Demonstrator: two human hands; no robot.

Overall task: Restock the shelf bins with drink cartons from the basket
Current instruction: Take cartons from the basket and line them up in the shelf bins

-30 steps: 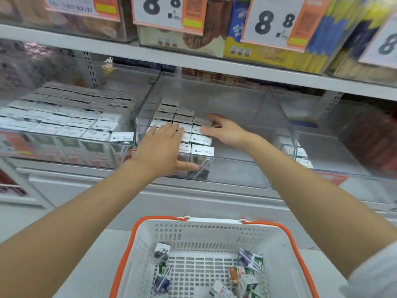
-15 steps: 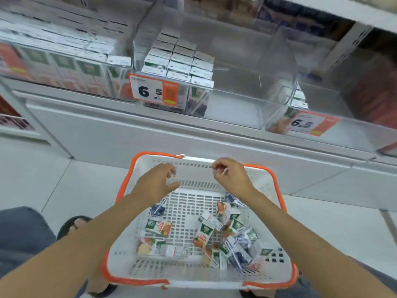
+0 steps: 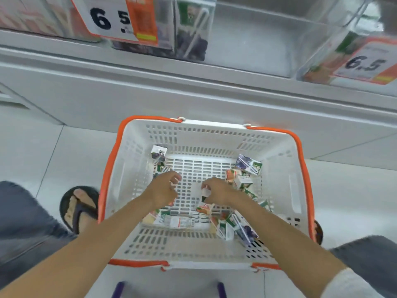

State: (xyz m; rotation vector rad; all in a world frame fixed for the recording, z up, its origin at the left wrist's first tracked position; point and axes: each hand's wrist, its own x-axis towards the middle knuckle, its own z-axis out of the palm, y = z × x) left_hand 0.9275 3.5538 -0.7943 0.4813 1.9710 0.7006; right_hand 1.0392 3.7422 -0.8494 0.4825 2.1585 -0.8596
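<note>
White plastic basket on the floor holds well over 10 loose drink cartons, so plenty is left; the shelf bins above show cartons behind a 6.5 tag, with bare space beside them; left hand curls empty, right hand pinches a small carton.

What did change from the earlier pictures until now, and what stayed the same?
Both hands left the shelf bin and came down into the basket. The left hand now hovers over the cartons at the left; the right hand seems to pinch a carton, though blur makes it uncertain. The view tilted down with them. The basket stayed on the floor, and the stocked bin looks unchanged.
</note>
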